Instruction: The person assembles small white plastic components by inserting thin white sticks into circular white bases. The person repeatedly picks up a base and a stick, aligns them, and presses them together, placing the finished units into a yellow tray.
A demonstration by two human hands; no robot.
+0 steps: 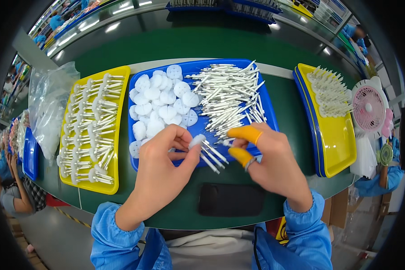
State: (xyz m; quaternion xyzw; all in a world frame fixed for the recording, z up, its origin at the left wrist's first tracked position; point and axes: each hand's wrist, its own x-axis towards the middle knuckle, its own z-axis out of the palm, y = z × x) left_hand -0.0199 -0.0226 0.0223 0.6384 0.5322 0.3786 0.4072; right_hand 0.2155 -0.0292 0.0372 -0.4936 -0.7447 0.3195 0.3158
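Note:
Pinched between the thumb and fingers of my left hand [163, 164] is a round white plastic disc [196, 141], with several thin white rods [213, 157] sticking out of it towards the right. Close by on the right, my right hand [274, 155] wears yellow finger cots on its thumb and index finger. A small white rod end [227, 143] shows at its fingertips, mostly hidden by them. Both hands are over the near edge of a blue tray [271, 114]. That tray holds a pile of white discs [153, 94] on its left and a heap of white rods [229, 92] on its right.
A yellow tray [115, 173] at left carries rows of discs fitted with rods. Another yellow tray [335, 146], stacked on blue ones at right, holds more. A black phone [231, 199] lies in front. A pink-and-white fan [368, 107] and a plastic bag [51, 105] flank the trays.

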